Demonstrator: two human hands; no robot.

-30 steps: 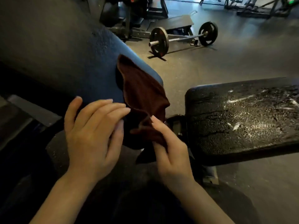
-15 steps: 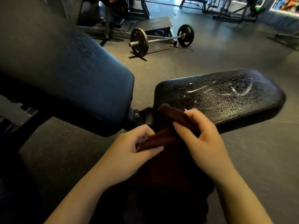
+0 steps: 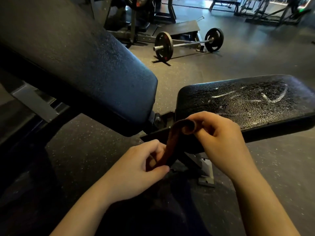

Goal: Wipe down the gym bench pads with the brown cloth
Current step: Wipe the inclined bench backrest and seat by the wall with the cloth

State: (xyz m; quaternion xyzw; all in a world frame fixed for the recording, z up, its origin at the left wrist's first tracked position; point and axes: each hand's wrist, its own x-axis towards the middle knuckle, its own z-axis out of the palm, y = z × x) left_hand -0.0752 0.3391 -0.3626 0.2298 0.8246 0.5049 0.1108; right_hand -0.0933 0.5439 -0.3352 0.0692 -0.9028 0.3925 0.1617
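The brown cloth (image 3: 172, 142) is stretched as a folded strip between both hands, in front of the bench's hinge. My left hand (image 3: 136, 167) pinches its lower end. My right hand (image 3: 221, 142) grips its upper end, which curls over my fingers. The bench's tilted back pad (image 3: 85, 62) fills the left and looks dark blue. The flat black seat pad (image 3: 247, 101) lies to the right, wet with droplets and white streaks. The cloth touches neither pad.
The bench's metal frame and foot (image 3: 204, 169) sit under my hands on the speckled rubber floor. A barbell with plates (image 3: 187, 43) lies on the floor behind the bench. More gym machines (image 3: 136, 17) stand at the back.
The cloth came off the back pad into both hands. Since half a second ago my hands have drawn apart, pulling the bunched cloth into a strip.
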